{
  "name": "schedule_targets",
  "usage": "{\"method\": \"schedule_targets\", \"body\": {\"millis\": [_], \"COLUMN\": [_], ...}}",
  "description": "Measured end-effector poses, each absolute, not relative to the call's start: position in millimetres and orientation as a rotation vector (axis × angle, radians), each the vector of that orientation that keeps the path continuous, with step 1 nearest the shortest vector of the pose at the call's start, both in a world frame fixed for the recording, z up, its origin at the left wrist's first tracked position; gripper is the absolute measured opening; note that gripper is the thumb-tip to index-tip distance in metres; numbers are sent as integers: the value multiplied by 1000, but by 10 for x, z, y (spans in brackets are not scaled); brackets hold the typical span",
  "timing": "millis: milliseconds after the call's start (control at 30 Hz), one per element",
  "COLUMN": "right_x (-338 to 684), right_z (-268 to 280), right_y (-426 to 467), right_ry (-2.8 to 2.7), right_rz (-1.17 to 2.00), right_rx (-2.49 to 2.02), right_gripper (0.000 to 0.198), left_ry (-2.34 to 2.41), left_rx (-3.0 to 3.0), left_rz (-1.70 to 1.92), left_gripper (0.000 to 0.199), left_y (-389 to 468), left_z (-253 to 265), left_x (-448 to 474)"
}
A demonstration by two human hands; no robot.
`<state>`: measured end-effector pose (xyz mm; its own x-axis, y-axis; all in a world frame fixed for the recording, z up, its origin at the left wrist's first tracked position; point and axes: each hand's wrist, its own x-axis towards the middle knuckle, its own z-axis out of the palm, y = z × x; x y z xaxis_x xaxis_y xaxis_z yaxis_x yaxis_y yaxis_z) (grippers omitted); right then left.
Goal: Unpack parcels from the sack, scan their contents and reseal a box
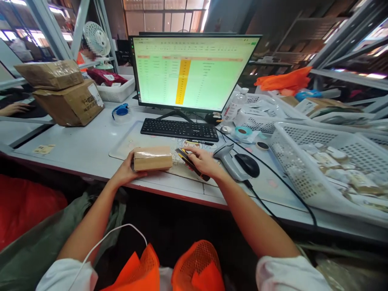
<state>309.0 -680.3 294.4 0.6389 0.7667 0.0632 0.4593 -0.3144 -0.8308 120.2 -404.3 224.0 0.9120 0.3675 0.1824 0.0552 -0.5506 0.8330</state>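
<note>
Two bare hands work at the front of a white desk point(75, 149). The left hand point(129, 167) grips the left end of a small brown box point(153, 159), with the fingers curled around that end. The box lies near the front edge of the desk, on the patterned mat point(124, 147), directly in front of the keyboard point(178, 129). Shiny clear tape covers part of its top.

The right hand point(201, 159) is closed around a black and yellow knife point(185, 156). The front end of the knife points toward the box and is just beside it, apart from it. Whether the blade is out cannot be told.

A pen point(206, 142) lies between the keyboard and the right hand. To the right of this hand, a grey scanner point(228, 161) and a black mouse point(247, 165) lie side by side. Behind the keyboard stands a lit screen point(157, 76) showing a table with one yellow column.
</note>
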Motion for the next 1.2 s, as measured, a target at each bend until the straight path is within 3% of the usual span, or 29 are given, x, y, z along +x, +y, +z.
{"method": "schedule_targets", "body": {"millis": [400, 800, 1000, 1200], "right_x": [2855, 2626, 2424, 2610], "right_z": [2945, 2874, 2696, 2687], "right_y": [-6782, -6961, -7039, -7098], "right_ry": [-936, -1221, -1358, -1241], "right_rz": [388, 18, -38, 35], "right_rx": [-1945, -2111, -2285, -2164], "right_gripper": [53, 49, 53, 45], "left_ry": [217, 103, 185, 156], "left_rx": [2195, 2198, 2176, 2269], "left_rz": [460, 569, 546, 707], "left_gripper": [107, 89, 101, 103], "left_y": [-4032, -4058, -4069, -4153], "left_z": [2177, 2149, 2171, 2373], "left_x": [1181, 1154, 1139, 1140]}}
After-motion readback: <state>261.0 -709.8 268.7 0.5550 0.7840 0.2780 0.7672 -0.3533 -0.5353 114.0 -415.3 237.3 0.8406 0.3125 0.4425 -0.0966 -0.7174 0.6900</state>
